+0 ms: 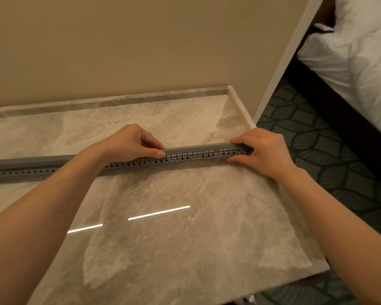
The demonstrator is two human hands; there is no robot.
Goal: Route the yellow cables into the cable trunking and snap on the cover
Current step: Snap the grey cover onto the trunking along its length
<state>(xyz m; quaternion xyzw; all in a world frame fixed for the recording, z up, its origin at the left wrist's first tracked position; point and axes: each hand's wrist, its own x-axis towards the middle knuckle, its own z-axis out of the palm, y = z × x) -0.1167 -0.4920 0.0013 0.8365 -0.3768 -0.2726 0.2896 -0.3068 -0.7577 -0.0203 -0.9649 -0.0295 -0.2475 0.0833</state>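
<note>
A long grey slotted cable trunking (196,154) lies across the marble tabletop (185,227), running from the left edge to near the right edge. A grey cover sits along its top. My left hand (134,142) grips the trunking near its middle, thumb on the front and fingers curled over the cover. My right hand (262,150) pinches the right end between thumb and fingers. No yellow cables are visible; the cover hides the inside of the trunking.
A beige wall (141,40) rises behind the table's raised back rim. The tabletop ends on the right above a patterned dark carpet (317,139). A bed with white bedding (361,51) stands at the far right.
</note>
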